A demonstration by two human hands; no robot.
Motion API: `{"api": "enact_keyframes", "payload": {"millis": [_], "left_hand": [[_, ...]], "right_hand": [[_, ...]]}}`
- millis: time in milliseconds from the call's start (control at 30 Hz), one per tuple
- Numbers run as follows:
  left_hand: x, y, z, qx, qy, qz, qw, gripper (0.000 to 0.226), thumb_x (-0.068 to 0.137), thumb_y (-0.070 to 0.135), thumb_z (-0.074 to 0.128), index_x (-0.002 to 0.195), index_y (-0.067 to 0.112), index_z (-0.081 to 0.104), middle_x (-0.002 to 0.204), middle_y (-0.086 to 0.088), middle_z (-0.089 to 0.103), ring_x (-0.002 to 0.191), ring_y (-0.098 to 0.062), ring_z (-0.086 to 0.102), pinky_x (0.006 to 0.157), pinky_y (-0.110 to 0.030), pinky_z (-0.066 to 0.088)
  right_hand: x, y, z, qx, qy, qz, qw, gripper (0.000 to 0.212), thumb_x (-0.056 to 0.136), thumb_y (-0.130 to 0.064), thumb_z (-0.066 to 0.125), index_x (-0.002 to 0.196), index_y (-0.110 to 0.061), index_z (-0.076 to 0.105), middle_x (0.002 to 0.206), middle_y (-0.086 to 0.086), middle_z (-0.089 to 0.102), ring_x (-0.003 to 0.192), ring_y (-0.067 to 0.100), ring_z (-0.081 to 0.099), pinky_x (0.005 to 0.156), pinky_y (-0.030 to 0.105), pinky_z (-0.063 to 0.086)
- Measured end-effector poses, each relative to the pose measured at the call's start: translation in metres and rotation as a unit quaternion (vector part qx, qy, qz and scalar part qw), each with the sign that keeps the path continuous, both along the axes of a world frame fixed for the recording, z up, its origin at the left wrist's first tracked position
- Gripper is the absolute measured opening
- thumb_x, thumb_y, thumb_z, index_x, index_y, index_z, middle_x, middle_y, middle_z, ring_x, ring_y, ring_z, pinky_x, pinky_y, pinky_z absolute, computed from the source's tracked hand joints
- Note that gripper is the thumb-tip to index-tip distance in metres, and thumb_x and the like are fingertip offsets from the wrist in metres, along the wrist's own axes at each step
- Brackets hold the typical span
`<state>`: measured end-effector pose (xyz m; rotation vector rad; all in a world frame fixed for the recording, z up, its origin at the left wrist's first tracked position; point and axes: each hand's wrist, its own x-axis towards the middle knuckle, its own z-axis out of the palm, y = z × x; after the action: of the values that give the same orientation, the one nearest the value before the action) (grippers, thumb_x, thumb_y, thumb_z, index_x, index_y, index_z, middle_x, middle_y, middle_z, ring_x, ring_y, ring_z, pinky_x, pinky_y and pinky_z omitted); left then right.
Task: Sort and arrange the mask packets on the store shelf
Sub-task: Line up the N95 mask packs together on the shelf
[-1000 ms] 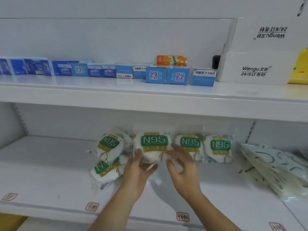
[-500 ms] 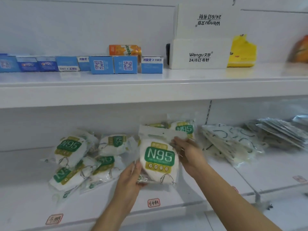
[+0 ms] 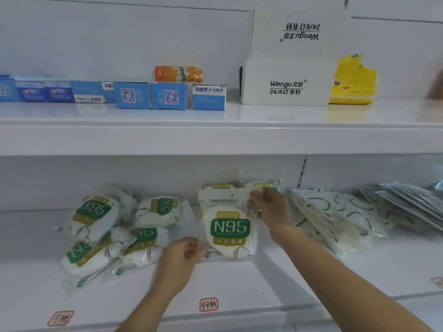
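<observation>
A: While you hold the N95 packet [image 3: 229, 232] upright at mid-shelf, log the grip. Your left hand [image 3: 182, 257] pinches its lower left corner, fingers curled on the film. Your right hand [image 3: 269, 207] grips the top right edge, beside the packets [image 3: 239, 190] standing behind it.

B: Change from a second ago?

A: Then, you had both hands low on this packet while it stood in a row with three others against the back wall. Now it is out in front of two of them, and your right hand has climbed from the lower edge to the top. The view has swung right as well, so the row sits left of where it was.

B: Meaning for the sort?

A: You appear to be stacking like with like: this one goes face-out ahead of the standing pair. I judge the job early.

B: Remaining stock?

A: Loose pile [image 3: 105, 233] to your left, several N95 packets tilted and overlapping, one turned sideways. To your right, well apart from the packet, a fan of patterned packets [image 3: 335, 219], then grey ones [image 3: 407, 204] at the edge.

B: Surroundings?

A: Lower shelf [image 3: 251, 291] carries red price tags on its lip. Upper shelf [image 3: 215, 137] holds blue boxes [image 3: 153, 95], an orange can [image 3: 178, 74], white staple boxes [image 3: 285, 82], a yellow bag [image 3: 352, 82].

B: Risk?

A: Slick film; the packet could slide if you let go unevenly.
</observation>
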<state>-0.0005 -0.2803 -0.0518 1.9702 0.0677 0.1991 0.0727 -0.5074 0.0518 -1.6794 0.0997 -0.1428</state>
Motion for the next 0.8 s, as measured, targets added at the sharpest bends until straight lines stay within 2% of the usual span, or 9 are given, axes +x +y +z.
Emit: {"api": "enact_keyframes", "payload": {"millis": [100,200,300,400,467,533,633,700,800], "left_hand": [[0.030,0.004,-0.006,0.142,-0.035,0.047,0.988,0.003,0.092,0.017,0.073,0.090,0.019,0.071,0.085,0.008,0.071,0.080,-0.007,0.067,0.077,-0.027,0.057],[0.058,-0.003,-0.004,0.197,0.014,0.080,0.977,0.012,0.096,0.024,0.066,0.084,0.022,0.066,0.079,0.006,0.068,0.071,-0.012,0.067,0.070,-0.040,0.060],[0.078,-0.009,-0.008,0.177,0.051,0.105,0.977,0.019,0.097,0.025,0.063,0.078,0.022,0.064,0.070,0.002,0.069,0.062,-0.019,0.069,0.062,-0.046,0.061],[0.085,-0.013,-0.007,0.134,0.052,0.131,0.981,0.006,0.099,0.024,0.061,0.094,0.021,0.063,0.081,0.004,0.070,0.061,-0.017,0.071,0.056,-0.039,0.061],[0.084,-0.015,-0.001,0.050,0.048,0.145,0.987,0.005,0.100,0.018,0.061,0.105,0.018,0.062,0.091,0.002,0.070,0.058,-0.016,0.072,0.047,-0.026,0.054],[0.082,-0.017,0.003,-0.028,0.053,0.148,0.987,0.006,0.100,0.013,0.057,0.104,0.016,0.060,0.094,-0.003,0.071,0.059,-0.018,0.073,0.045,-0.024,0.051],[0.077,-0.018,0.014,-0.177,0.103,0.127,0.970,0.012,0.096,0.002,0.052,0.086,0.008,0.058,0.089,-0.021,0.073,0.070,-0.028,0.075,0.067,-0.048,0.060],[0.066,-0.018,0.022,-0.370,0.137,0.138,0.909,0.007,0.097,-0.001,0.053,0.095,0.001,0.059,0.098,-0.023,0.070,0.086,-0.034,0.073,0.085,-0.051,0.059],[0.043,-0.016,0.032,-0.622,0.127,0.135,0.761,0.020,0.100,0.008,0.059,0.118,0.002,0.053,0.115,-0.024,0.054,0.107,-0.044,0.065,0.079,-0.048,0.062]], "right_hand": [[0.028,0.001,0.011,-0.212,-0.080,0.004,0.974,0.016,0.092,-0.019,0.064,0.076,-0.018,0.068,0.066,-0.008,0.066,0.063,0.010,0.061,0.052,0.016,0.039],[0.055,0.005,0.017,-0.319,-0.107,0.002,0.942,0.015,0.096,-0.023,0.065,0.085,-0.016,0.071,0.073,-0.010,0.067,0.064,0.005,0.060,0.052,0.014,0.035],[0.079,0.009,0.013,-0.297,-0.072,0.002,0.952,0.017,0.096,-0.017,0.062,0.085,-0.007,0.071,0.073,0.003,0.071,0.062,0.014,0.071,0.049,0.018,0.044],[0.090,0.014,0.003,-0.270,-0.053,-0.018,0.961,0.020,0.096,-0.013,0.059,0.087,0.000,0.071,0.074,0.014,0.074,0.048,0.007,0.068,0.042,0.018,0.050],[0.094,0.017,-0.003,-0.256,-0.060,-0.023,0.964,0.020,0.095,-0.012,0.058,0.087,0.002,0.070,0.075,0.018,0.074,0.046,0.004,0.067,0.042,0.017,0.050],[0.095,0.019,-0.005,-0.250,-0.077,-0.027,0.965,0.020,0.096,-0.012,0.058,0.087,0.002,0.069,0.074,0.018,0.074,0.046,0.002,0.066,0.040,0.014,0.046],[0.098,0.020,-0.003,-0.224,-0.101,-0.027,0.969,0.016,0.098,-0.015,0.061,0.089,-0.004,0.069,0.078,0.011,0.074,0.051,0.004,0.069,0.051,0.016,0.055],[0.099,0.022,-0.003,-0.211,-0.095,-0.011,0.973,0.007,0.098,-0.017,0.063,0.095,-0.013,0.068,0.088,0.003,0.074,0.060,0.009,0.073,0.066,0.027,0.063],[0.096,0.026,-0.007,-0.229,-0.109,-0.021,0.967,0.018,0.095,-0.021,0.067,0.113,-0.021,0.064,0.107,-0.005,0.068,0.085,0.018,0.070,0.079,0.035,0.057]]}}
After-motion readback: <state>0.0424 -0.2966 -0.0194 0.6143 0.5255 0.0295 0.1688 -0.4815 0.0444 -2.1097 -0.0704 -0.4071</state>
